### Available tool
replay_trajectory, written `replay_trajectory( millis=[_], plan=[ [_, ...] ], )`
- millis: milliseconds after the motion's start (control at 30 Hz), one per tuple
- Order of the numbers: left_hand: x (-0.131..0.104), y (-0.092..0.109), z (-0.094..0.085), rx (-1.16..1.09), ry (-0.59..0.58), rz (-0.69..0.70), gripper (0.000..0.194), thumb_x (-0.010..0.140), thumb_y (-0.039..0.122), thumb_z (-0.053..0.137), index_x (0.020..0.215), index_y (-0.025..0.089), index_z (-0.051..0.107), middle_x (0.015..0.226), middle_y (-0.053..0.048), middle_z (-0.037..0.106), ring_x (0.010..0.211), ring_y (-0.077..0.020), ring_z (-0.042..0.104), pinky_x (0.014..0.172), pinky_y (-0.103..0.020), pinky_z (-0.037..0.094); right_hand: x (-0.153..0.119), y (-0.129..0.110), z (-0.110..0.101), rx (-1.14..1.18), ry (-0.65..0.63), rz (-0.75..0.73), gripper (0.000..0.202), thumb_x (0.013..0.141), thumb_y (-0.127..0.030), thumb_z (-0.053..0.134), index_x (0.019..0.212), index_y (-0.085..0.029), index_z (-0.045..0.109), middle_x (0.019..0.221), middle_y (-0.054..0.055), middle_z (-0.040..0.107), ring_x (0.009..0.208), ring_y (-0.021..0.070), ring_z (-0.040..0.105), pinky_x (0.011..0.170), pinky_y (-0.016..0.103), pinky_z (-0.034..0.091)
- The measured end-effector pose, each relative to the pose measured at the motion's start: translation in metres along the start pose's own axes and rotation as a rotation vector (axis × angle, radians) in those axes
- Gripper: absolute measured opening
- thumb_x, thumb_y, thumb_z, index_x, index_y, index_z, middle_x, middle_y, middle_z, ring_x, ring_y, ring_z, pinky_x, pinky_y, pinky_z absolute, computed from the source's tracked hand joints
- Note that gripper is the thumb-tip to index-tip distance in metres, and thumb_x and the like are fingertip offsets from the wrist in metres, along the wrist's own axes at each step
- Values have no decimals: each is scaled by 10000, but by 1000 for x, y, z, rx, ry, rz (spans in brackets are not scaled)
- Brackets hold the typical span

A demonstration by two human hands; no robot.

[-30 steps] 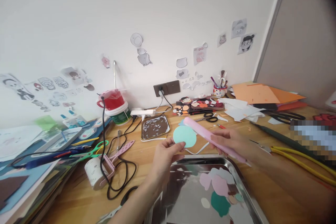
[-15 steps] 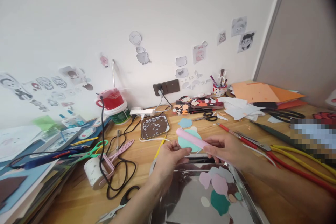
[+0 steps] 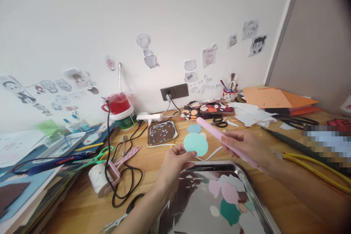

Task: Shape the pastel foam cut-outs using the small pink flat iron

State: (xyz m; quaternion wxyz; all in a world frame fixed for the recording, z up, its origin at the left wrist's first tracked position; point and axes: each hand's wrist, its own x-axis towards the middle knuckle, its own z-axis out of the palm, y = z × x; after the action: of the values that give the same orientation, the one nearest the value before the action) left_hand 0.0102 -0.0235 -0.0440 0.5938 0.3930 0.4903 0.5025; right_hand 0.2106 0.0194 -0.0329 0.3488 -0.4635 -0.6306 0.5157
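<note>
My left hand (image 3: pixel 177 162) pinches the lower edge of a mint-green rounded foam or paper cutout (image 3: pixel 195 142), holding it above the tray's far edge. My right hand (image 3: pixel 245 148) is wrapped around a long pink wand (image 3: pixel 211 130) with a rounded tip. The wand points up and left, apart from the cutout; its exact kind is unclear. Beneath both hands sits a shiny metal tray (image 3: pixel 197 197) holding several flat cutouts, among them a dark green piece (image 3: pixel 229 212) and a lilac one (image 3: pixel 229 192). A blue cutout (image 3: pixel 193 128) lies on the table behind.
To the left are a paper roll (image 3: pixel 98 181), looped black cable (image 3: pixel 141 175), green scissors (image 3: pixel 95 157) and black-handled scissors (image 3: pixel 123 217). A brown-and-white dish (image 3: pixel 162 132) stands near the power strip (image 3: pixel 150 117). Yellow-handled pliers (image 3: pixel 309 166) lie right; orange sheets (image 3: pixel 268 97) sit behind.
My right hand has moved right with the pink wand, drawing it off the mint-green cutout. That cutout now shows whole in my left hand, slightly further left.
</note>
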Motion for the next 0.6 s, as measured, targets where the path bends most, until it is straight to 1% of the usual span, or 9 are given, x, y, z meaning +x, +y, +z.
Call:
replay_trajectory(
  millis=[67,133,200,267,333,433,500,600],
  plan=[
    [0,-1,-1,-5,-3,5,212,571,240,656,756,144,619,758,-28,594,675,-110,525,582,-198,422,-1,0,1,-13,-29,-8,279,707,-424,507,779,-165,582,607,-1,541,462,80,460,414,188,367],
    [1,-2,-1,-2,-15,6,212,573,257,653,750,144,616,750,-32,598,671,-118,533,577,-205,421,-3,-3,4,-59,-106,-15,310,713,-420,501,851,-157,590,628,9,558,471,86,473,415,192,365],
    [0,-3,1,6,-27,-3,203,574,276,651,720,140,612,723,-36,602,648,-123,540,569,-212,420,-7,-6,8,-97,-169,-22,332,719,-413,492,902,-153,591,638,14,562,479,92,481,414,194,359],
    [-1,-3,5,19,-11,-19,197,568,287,653,685,135,610,693,-36,601,626,-122,540,560,-212,418,-10,-9,12,-103,-198,-20,329,726,-404,481,907,-152,592,649,16,558,483,91,479,408,192,352],
    [-3,-2,9,32,6,-44,205,554,283,663,684,133,614,669,-35,600,608,-116,535,542,-203,412,-12,-11,14,-101,-200,-12,320,730,-395,474,898,-149,591,646,12,546,477,86,470,401,188,343],
    [-5,-2,12,27,-42,-56,229,533,265,680,710,133,619,663,-38,603,599,-114,533,519,-191,404,-14,-12,16,-102,-194,-6,318,718,-395,484,887,-149,595,627,5,536,463,81,462,394,183,342],
    [-5,-2,12,18,-61,-44,215,534,269,681,683,129,615,649,-39,603,593,-113,534,534,-195,407,-14,-12,17,-96,-182,-11,326,712,-403,485,885,-151,597,636,9,546,462,83,467,390,185,345],
    [-3,-4,9,22,-27,-40,211,538,282,676,656,121,608,628,-37,600,577,-108,532,562,-207,412,-14,-12,16,-96,-169,-15,348,718,-416,477,912,-151,589,650,16,559,475,91,481,397,187,351]
  ],
)
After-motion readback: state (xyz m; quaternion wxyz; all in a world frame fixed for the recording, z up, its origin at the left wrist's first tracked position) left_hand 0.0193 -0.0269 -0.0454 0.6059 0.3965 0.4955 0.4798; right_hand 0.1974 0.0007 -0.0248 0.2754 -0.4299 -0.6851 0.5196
